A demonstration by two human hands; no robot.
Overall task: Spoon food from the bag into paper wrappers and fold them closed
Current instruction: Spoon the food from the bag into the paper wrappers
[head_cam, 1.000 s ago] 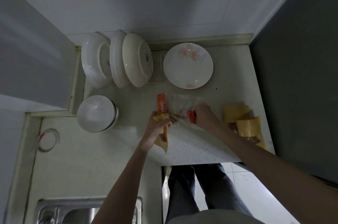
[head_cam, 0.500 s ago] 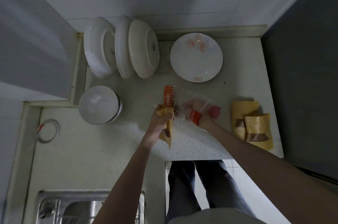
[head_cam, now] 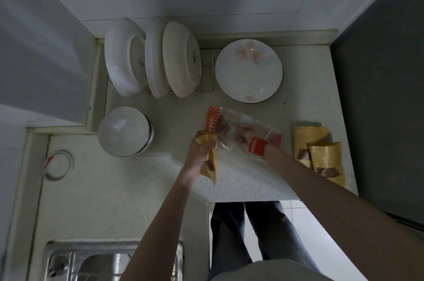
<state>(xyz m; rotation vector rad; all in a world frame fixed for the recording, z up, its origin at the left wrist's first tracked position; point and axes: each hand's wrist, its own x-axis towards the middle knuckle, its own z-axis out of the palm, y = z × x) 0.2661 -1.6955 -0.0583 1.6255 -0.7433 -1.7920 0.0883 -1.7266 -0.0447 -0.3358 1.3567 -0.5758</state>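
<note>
Clear bag (orange-banded) held reddish food; left hand gripped one brown wrapper; right hand inside, grip indeterminable; two wrappers aside.

right hand | now deeper inside bag

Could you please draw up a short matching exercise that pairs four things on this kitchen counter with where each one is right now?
Things:
1. flowered plate
2. paper wrapper
3. clear food bag
4. filled wrappers

Places:
a. held in the left hand
b. lying at the counter's right edge
c. flat on the counter beside the dish rack
d. around the right hand, which reaches into it

Pairs: 1-c, 2-a, 3-d, 4-b
</note>
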